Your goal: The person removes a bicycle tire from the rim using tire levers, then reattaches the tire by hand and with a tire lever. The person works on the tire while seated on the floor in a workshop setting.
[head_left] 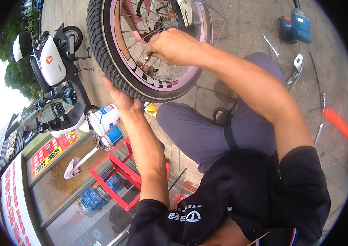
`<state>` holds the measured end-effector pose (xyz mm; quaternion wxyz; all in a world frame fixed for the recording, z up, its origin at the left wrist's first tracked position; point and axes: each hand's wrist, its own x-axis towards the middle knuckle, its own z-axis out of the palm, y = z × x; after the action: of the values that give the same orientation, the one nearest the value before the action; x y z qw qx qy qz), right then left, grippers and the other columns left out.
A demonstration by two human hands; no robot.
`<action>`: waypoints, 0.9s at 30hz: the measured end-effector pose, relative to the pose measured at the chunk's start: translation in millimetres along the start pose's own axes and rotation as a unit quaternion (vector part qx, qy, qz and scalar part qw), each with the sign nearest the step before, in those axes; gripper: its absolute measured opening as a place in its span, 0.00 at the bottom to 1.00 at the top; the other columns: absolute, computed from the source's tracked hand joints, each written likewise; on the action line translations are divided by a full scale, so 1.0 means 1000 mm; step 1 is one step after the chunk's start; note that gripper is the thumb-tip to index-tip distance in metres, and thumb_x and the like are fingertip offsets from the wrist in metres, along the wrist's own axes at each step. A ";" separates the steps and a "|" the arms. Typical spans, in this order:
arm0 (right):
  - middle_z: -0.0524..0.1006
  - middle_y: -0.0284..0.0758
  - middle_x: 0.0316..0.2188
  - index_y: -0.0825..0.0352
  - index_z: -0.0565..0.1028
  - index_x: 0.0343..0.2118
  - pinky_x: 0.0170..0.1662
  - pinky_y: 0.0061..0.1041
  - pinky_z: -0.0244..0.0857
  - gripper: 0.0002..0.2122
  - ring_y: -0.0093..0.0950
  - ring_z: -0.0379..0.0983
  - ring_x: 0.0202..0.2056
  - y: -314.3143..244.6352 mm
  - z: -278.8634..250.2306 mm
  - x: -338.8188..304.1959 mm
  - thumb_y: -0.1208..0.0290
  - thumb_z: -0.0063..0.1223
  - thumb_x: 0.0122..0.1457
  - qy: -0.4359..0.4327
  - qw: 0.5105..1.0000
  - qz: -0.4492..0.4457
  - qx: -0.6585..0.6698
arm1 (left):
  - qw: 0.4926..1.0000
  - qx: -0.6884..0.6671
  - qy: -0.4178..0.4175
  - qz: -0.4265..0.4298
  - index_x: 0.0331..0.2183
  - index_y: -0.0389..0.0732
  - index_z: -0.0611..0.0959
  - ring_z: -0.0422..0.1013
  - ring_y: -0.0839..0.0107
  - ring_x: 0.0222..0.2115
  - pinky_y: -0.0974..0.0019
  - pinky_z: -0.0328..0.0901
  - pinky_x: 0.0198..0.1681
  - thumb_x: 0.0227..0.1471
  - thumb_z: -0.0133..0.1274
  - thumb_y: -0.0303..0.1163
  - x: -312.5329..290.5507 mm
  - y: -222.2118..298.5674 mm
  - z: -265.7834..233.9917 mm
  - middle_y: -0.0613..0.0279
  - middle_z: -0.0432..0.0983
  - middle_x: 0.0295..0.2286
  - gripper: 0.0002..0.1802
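Note:
A bicycle wheel point(187, 84) with a knobby black tyre point(100, 45) and a pink rim stands before me at the top. My left hand point(124, 98) supports the tyre from its lower left. The thumb lies along the outer tread, and the other fingers go behind the wheel, mostly hidden. My right hand point(172, 47) reaches in among the spokes near the rim, its fingers pinched. A small brass-coloured piece point(144, 62) shows at the fingertips; its exact kind cannot be made out. The chain and hub point(157, 18) lie above my right hand.
At right on the paving lie a blue cordless power tool point(299, 25), a wrench point(271, 45), a metal hand tool point(296, 67) and a coiled orange hose point(337, 122). To the left are a white scooter point(55, 61), a white bucket point(105, 119) and a red metal frame point(114, 158).

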<state>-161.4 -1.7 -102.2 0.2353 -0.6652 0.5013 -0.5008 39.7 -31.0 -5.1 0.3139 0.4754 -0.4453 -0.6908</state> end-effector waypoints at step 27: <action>0.78 0.42 0.35 0.68 0.80 0.36 0.43 0.41 0.72 0.08 0.45 0.77 0.39 -0.002 -0.004 0.002 0.79 0.59 0.51 0.048 0.996 -0.025 0.066 | 0.999 -0.038 -0.023 -0.006 0.56 0.37 0.72 0.76 0.45 0.41 0.39 0.71 0.45 0.48 0.42 0.80 0.001 0.000 -0.002 0.49 0.77 0.43 0.56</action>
<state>-164.2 -2.3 -97.7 0.2416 -0.6362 0.4608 -0.5697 41.6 -32.7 -5.9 0.3170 0.4499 -0.4231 -0.7198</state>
